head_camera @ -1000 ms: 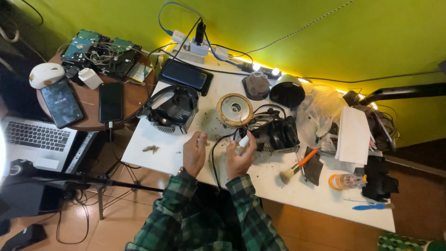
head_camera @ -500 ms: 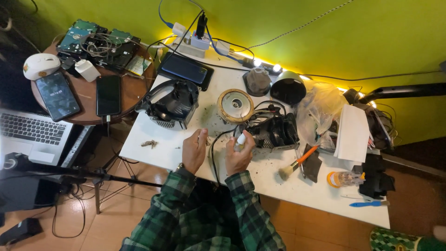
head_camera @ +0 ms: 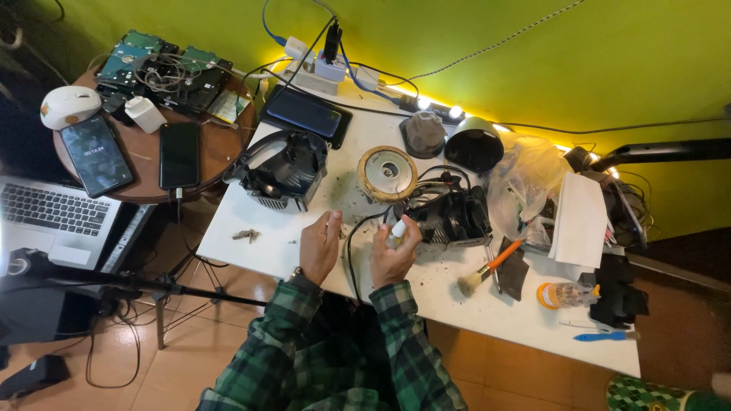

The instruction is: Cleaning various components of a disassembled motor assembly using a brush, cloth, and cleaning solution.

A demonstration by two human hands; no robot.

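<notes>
Right hand [head_camera: 394, 257] clamped on small white bottle [head_camera: 396, 230] beside black motor housing [head_camera: 451, 217]; likely light, slippery, best held mid-body. Left hand [head_camera: 320, 247] loosely curled, empty.

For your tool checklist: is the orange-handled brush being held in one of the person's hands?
No, the brush lies on the white table, right of the right hand.

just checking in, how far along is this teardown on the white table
Done: the housing, round fan disc and black motor block lie apart on the dusty white table. In hand: the right hand holds a small white bottle; the left hand rests alongside. Left: the brush lies unused.
</notes>
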